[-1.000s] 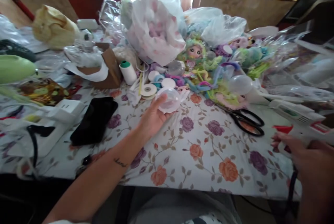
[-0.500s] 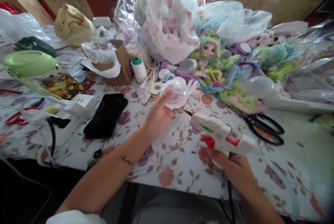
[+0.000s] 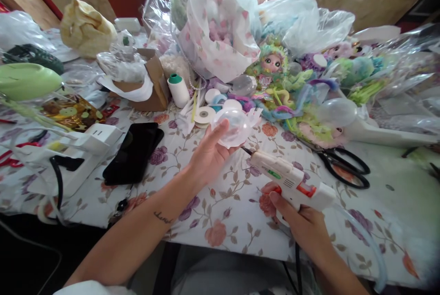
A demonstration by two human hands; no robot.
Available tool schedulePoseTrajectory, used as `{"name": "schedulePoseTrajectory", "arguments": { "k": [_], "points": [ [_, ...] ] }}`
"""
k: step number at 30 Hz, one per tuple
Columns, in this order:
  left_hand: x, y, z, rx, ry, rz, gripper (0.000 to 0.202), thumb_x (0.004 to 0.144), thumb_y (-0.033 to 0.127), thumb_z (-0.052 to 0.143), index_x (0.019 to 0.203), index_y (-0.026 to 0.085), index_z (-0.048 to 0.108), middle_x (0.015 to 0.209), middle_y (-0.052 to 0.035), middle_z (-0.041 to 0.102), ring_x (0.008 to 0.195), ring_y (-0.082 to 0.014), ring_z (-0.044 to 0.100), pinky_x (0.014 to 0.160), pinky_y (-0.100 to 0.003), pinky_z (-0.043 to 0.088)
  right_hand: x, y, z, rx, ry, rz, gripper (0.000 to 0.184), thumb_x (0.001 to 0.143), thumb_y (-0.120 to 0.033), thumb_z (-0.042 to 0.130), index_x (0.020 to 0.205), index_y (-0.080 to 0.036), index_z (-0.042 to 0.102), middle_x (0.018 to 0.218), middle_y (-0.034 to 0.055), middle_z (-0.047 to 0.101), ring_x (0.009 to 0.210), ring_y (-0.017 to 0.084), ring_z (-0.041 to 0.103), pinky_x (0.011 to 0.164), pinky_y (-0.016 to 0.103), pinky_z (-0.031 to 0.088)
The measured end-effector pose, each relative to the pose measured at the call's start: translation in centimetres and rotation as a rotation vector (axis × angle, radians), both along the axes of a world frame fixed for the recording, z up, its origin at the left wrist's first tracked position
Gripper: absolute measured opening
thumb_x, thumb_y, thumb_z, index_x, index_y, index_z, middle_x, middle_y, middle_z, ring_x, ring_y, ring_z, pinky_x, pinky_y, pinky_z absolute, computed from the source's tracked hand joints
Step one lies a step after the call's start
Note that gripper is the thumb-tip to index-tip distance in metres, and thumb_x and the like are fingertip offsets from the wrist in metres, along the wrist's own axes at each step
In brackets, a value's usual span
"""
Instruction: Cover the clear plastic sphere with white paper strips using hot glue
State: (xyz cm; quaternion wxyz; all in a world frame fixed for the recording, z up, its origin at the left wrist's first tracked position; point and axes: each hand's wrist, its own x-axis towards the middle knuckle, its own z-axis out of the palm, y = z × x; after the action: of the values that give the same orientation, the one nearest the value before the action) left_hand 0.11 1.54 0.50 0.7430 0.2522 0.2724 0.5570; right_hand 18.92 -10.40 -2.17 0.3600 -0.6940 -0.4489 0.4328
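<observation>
My left hand (image 3: 209, 155) is closed around a clear plastic ball (image 3: 232, 127), held just above the flowered tablecloth (image 3: 240, 212). My right hand (image 3: 304, 226) grips a white hot glue gun (image 3: 287, 178) with a red trigger under my finger. The gun's nozzle points left and sits close under the ball. Its cord drops off the table's front edge.
A black phone (image 3: 132, 153) and a white power strip (image 3: 82, 146) lie to the left. Black scissors (image 3: 345, 166) lie to the right. Dolls (image 3: 271, 63), ribbon rolls (image 3: 205, 115), a thread spool (image 3: 178, 89), a cardboard box (image 3: 156, 81) and plastic bags (image 3: 220, 29) crowd the back.
My right hand took the glue gun from the right side and brought it in to the ball. The nozzle has moved slightly closer since half a second ago. The left hand stays put.
</observation>
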Motion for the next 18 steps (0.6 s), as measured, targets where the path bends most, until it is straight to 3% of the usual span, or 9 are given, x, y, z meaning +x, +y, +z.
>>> {"name": "schedulePoseTrajectory", "arguments": {
  "k": [8, 18],
  "points": [
    [0.11, -0.03, -0.26, -0.016, 0.001, -0.027, 0.047, 0.083, 0.037, 0.076, 0.124, 0.022, 0.061, 0.131, -0.0058, 0.064, 0.122, -0.0258, 0.059, 0.097, -0.035, 0.054, -0.33, 0.20, 0.17, -0.002, -0.033, 0.006, 0.037, 0.082, -0.056, 0.063, 0.069, -0.022, 0.071, 0.060, 0.0032, 0.068, 0.056, 0.019, 0.062, 0.056, 0.031, 0.051],
    [0.09, 0.06, -0.30, -0.017, 0.023, -0.043, 0.044, 0.083, 0.038, 0.076, 0.122, 0.021, 0.063, 0.127, -0.0064, 0.065, 0.112, -0.0228, 0.063, 0.092, -0.033, 0.055, -0.42, 0.39, 0.29, 0.021, -0.012, -0.004, 0.037, 0.079, -0.057, 0.065, 0.077, -0.021, 0.070, 0.060, 0.0027, 0.067, 0.057, 0.019, 0.060, 0.056, 0.032, 0.051]
  ]
}}
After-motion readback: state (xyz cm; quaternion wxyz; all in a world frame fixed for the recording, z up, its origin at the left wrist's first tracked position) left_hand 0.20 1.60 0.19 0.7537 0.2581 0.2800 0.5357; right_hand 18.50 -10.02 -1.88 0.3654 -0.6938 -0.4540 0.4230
